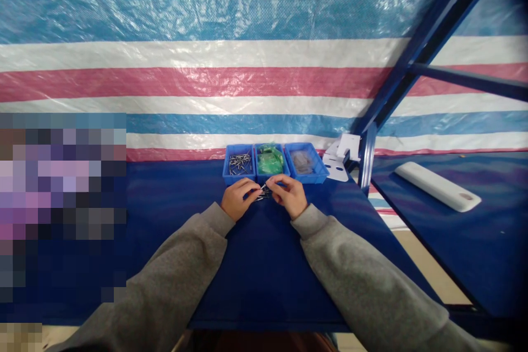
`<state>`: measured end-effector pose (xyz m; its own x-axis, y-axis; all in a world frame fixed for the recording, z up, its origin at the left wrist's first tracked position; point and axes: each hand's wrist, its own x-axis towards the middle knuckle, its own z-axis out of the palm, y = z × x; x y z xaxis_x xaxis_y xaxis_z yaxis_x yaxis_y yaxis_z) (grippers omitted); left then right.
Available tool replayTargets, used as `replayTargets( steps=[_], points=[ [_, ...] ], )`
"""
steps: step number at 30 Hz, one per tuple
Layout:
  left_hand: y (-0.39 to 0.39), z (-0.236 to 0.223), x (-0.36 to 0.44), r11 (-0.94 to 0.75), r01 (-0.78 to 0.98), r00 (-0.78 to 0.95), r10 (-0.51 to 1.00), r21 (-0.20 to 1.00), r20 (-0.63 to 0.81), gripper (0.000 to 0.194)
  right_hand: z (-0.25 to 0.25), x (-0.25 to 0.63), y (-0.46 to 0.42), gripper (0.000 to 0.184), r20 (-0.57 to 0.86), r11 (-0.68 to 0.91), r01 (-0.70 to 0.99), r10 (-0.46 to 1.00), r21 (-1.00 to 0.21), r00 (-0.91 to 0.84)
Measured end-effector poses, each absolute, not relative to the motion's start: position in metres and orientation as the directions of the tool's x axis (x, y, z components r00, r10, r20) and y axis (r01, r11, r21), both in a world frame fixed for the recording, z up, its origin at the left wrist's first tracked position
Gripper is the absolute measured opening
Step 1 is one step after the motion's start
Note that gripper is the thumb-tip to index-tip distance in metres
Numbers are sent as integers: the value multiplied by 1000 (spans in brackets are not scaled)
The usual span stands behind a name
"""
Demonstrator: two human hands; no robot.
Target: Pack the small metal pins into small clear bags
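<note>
My left hand and my right hand come close together over the blue table, fingers pinched. Between the fingertips shows a small silver rivet-like pin; both hands appear to grip it, though its ends are hidden. Just below the fingers lies a small pile of similar metal pins, partly covered by my hands. Behind my left hand, a blue bin contains many thin pins. The middle blue bin holds green plastic bags. In the right blue bin are clear plastic bags.
White sheet parts with holes lie right of the bins, beside a blue metal frame. A long white object rests on another blue surface at right, across a gap. Striped plastic sheeting hangs behind. The left side is pixelated.
</note>
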<state>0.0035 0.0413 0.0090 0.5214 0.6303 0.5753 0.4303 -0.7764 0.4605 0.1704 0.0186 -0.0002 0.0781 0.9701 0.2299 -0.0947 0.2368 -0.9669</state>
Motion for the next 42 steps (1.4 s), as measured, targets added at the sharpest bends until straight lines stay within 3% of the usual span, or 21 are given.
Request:
replayTargets(
  steps=[13,20,33,38,42],
  points=[
    [37,14,3,-742,466,474,669,481,573,21,-4,172,19,34,202,200,57,979,-978,32],
    [36,15,2,-708,494,422,702,504,574,25,-5,175,20,34,263,255,99,962,-962,77],
    [34,17,2,-733,385,353,678,561,644,16,-9,174,18,31,346,318,384,938,-867,4],
    [34,15,2,-690,341,328,724,639,607,15,-9,176,20,33,377,311,448,924,-838,65],
    [36,13,3,-682,391,345,731,618,588,16,-7,176,19,33,391,320,465,918,-825,62]
  ],
)
